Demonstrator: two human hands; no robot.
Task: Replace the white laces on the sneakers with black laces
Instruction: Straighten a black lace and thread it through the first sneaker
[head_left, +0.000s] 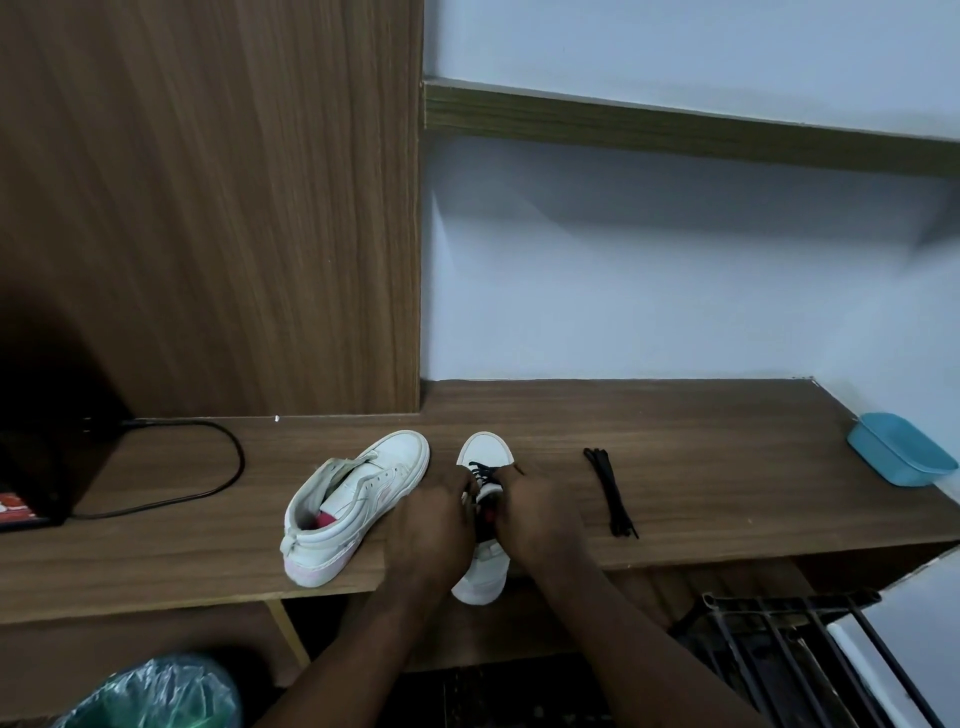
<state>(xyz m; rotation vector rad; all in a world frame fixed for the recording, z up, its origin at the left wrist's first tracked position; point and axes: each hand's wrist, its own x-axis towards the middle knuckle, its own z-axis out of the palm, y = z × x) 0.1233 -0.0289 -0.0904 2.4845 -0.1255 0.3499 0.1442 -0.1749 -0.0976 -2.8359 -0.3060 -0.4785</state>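
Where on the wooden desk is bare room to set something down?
The widest bare patch of the brown wooden desk lies between the bundled black lace and the blue plastic tub. A smaller one lies between the black cable and the unlaced white sneaker. The centre is crowded: left hand and right hand grip the second white sneaker.

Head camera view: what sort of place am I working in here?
Probably a home bedroom or study nook, not a workshop: a built-in wooden desk against a pale wall, a floating shelf above it, and a tall wood-laminate panel, like a wardrobe side, at the left.
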